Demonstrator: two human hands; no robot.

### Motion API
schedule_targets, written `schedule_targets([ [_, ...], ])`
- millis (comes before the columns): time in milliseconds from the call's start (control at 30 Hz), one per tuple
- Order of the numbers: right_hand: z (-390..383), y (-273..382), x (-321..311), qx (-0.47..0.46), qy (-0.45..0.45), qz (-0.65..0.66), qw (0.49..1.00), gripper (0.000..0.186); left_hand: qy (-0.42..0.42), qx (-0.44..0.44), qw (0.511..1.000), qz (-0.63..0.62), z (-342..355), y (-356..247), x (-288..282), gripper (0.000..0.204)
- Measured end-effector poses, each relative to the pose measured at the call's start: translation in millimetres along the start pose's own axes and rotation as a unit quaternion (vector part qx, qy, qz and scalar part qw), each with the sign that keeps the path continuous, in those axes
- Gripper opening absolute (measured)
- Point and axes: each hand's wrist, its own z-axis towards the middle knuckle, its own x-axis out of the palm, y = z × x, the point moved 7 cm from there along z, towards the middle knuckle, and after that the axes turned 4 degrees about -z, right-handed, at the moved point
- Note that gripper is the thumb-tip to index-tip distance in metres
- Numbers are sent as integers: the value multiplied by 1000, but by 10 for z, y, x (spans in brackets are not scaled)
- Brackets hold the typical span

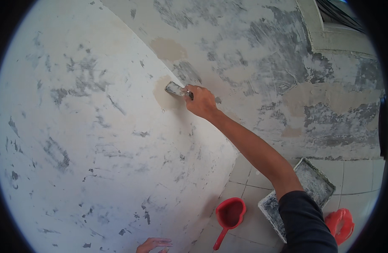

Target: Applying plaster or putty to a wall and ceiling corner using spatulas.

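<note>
My right hand (201,100) grips the dark handle of a putty knife (173,89), whose plaster-smeared blade is against the white wall (97,139) on a damp beige patch (162,98), beside the corner with the mottled grey wall (244,50). My left hand (153,246) shows at the bottom edge, fingers stretched out and apart near the white wall; whether it touches the surface I cannot tell. My right forearm crosses over part of a plaster-smeared tray (316,179) on the tiled floor.
On the tiles (358,177) are a red long-handled scoop (230,213) left of the tray and a red plastic object (343,219) right of it, partly behind my sleeve. A recessed ledge with dark cables (341,17) is at the upper right. Another dark object stands at the right edge.
</note>
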Motion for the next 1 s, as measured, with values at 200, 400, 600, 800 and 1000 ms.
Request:
schedule_targets([
  [200, -561, -562, 147, -29, 21, -60, 998, 29, -24, -3, 1000, 0, -72, 30, -76, 20],
  [400, 44, -94, -133, 6, -4, 1, 1000, 24, 8, 3, 1000, 5, 13, 30, 8, 20],
  [600, -42, -21, 98, -43, 3, 2, 999, 23, -8, -6, 1000, 11, -35, 56, -22, 20],
  [800, -437, -535, 59, -22, 24, -47, 998, 25, -14, 11, 1000, 16, -93, 22, -54, 20],
  [1000, -43, -238, -79, 19, 12, -24, 999, 26, 2, 10, 1000, 10, -12, -29, 3, 20],
])
